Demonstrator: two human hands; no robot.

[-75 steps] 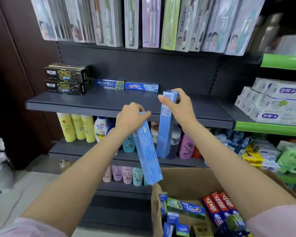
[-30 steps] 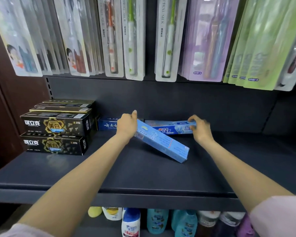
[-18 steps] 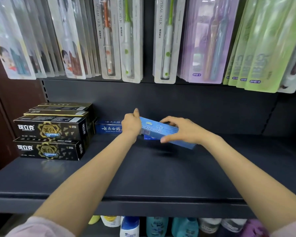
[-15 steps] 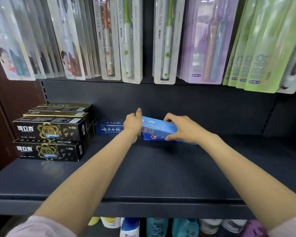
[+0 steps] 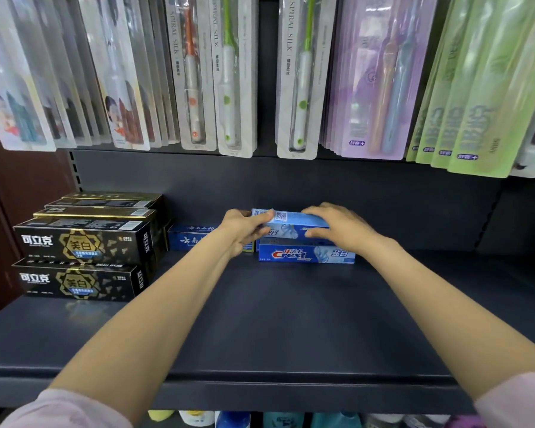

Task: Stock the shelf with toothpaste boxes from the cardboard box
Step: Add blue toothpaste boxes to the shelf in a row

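Your left hand (image 5: 244, 228) and right hand (image 5: 337, 227) both gripped the light-blue toothpaste box (image 5: 294, 222), resting atop the Crest box (image 5: 306, 254), on the dark shelf (image 5: 260, 319)

Blue Crest box (image 5: 306, 254); black-and-gold boxes (image 5: 81, 264); dark, perhaps navy, shelf (image 5: 260, 319).

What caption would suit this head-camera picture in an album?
Both hands, left and right, set a light blue toothpaste box atop a Crest box on the dark shelf.
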